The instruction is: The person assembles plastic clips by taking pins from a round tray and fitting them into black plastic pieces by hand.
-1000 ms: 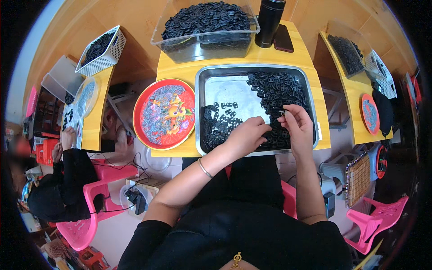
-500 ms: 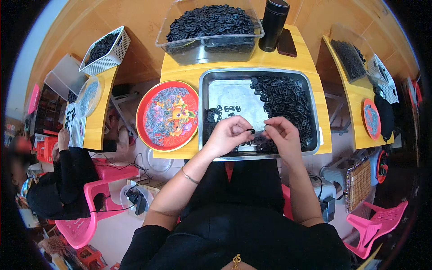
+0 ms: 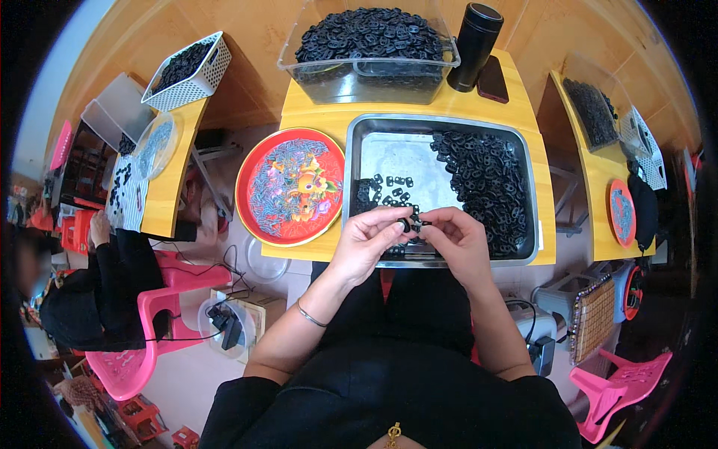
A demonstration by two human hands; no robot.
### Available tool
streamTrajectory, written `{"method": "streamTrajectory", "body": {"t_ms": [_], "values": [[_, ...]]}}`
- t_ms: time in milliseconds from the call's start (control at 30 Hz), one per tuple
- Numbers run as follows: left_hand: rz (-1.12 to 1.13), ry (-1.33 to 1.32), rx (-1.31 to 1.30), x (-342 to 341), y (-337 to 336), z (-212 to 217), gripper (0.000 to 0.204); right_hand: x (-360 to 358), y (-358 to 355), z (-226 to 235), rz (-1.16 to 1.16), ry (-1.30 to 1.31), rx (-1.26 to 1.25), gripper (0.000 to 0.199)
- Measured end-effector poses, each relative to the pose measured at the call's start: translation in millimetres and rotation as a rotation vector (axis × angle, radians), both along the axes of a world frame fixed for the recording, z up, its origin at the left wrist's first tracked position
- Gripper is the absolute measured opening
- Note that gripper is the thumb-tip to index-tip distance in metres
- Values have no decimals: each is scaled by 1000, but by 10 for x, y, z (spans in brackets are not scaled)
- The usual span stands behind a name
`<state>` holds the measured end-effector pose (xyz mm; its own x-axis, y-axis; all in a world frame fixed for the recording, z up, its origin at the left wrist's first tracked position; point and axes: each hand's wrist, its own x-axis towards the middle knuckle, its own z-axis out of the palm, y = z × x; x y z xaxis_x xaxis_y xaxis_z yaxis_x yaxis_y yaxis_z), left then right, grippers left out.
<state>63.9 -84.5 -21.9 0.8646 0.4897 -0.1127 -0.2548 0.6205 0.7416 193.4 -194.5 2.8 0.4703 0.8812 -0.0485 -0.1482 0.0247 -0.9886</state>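
Over the near edge of a metal tray (image 3: 389, 146), my left hand (image 3: 368, 243) pinches a small black plastic piece (image 3: 406, 224) between thumb and fingertips. My right hand (image 3: 458, 243) is closed in a pinch right beside that piece, almost touching it; what its fingertips hold is too small to make out. A dense heap of black plastic pieces (image 3: 490, 187) fills the tray's right side. Several loose ones (image 3: 400, 182) lie at its left, partly hidden by my hands. Left of the tray sits a red round plate (image 3: 254, 176) with many small grey metal pins (image 3: 280, 194).
A clear bin (image 3: 366, 82) heaped with black pieces stands at the back of the yellow table (image 3: 314, 116), beside a black flask (image 3: 476, 45) and a dark phone-like slab (image 3: 493, 80). At far left another person (image 3: 105, 292) sits on a pink chair (image 3: 146, 352) by a side table.
My hands have come together, the right fingertips now meeting the left at the black piece. The whole view has shifted slightly, moving the table rightward in the picture.
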Motion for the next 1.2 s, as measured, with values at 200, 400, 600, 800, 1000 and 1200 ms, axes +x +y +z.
{"method": "streamTrajectory", "body": {"t_ms": [200,400,600,800,1000,1200], "values": [[93,-51,66,15,-9,-63,21,-39,5,-7,-32,-23,18,16],[71,-48,112,-24,-7,-72,18,-61,8,3,-41,-98,-12,14],[69,14,205,-43,-24,-71,19,-53,-5,-39,-22,-84,-35,13],[58,3,214,-56,-21,-70,19,-57,-2,-16,16,-7,-25,13],[62,50,283,-81,-19,-30,20,-62,7,-4,43,26,-58,16],[-17,89,222,-134,51,34,19,28,56,70,133,-182,16,30]]}}
